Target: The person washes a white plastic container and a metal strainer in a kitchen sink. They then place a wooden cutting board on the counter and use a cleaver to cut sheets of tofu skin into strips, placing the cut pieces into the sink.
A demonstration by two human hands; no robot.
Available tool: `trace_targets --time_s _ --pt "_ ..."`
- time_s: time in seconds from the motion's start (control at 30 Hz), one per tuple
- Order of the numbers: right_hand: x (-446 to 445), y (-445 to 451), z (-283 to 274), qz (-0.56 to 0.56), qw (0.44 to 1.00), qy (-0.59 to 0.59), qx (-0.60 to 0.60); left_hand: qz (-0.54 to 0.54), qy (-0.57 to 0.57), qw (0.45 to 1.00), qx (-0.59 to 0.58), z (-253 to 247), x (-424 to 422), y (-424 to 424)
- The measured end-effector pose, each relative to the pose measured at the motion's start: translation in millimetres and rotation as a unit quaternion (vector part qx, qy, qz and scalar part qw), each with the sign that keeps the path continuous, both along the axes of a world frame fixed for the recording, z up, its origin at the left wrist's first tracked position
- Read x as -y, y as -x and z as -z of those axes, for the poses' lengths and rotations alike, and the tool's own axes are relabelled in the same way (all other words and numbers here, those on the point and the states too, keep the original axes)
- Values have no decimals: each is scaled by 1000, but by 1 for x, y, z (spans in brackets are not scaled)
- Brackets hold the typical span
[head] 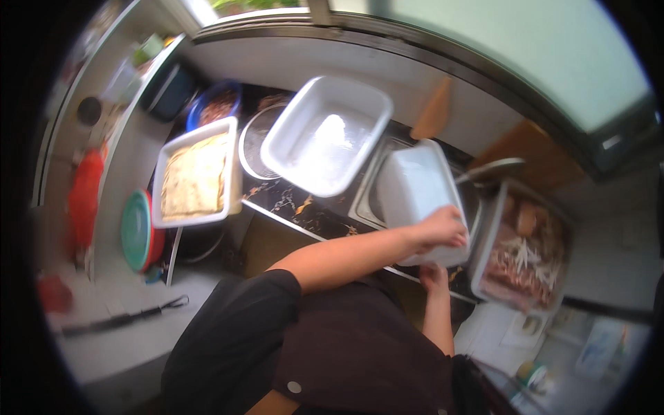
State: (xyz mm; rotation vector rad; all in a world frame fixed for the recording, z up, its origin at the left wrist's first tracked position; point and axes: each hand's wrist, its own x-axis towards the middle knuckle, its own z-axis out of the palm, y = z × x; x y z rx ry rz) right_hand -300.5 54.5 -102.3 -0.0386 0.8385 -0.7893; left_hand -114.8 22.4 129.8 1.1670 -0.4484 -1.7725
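Over the sink, my left hand (pixel 441 228) grips the near part of a white plastic tub (pixel 423 181), which is tilted on its side. My right hand (pixel 434 275) is at the same tub's near lower edge, its fingers partly hidden under it. A larger white tub (pixel 327 137), with nothing but a bright reflection seen in it, lies to the left on the dark marbled counter. Farther left, a white tub (pixel 233 207) holds stacked, pale yellow flat sheets (pixel 194 179), probably food. Right of the sink stands a tub (pixel 490 249) of raw meat pieces (pixel 524 254).
A round metal sieve (pixel 257 145) and a blue basin (pixel 194 114) with reddish-brown bits stand at the back left. Behind the sink lean an orange-brown board (pixel 433 111) and a wooden board (pixel 529 150). A pan (pixel 498 168) sits near the meat tub. Green and red basins (pixel 136 231) stand left.
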Motion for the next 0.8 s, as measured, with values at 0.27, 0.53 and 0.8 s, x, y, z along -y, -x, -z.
trace_targets --time_s 0.27,0.53,0.8 --pt "15 16 -9 -167 975 -23 -143 -80 -36 996 5 5 -25 -7" --pt "-18 -2 -39 -209 966 -1 -155 -66 -17 998 16 -9 -66 -16" --pt "-114 -34 -75 -70 948 292 -106 28 227 930 288 -44 -180 -43"
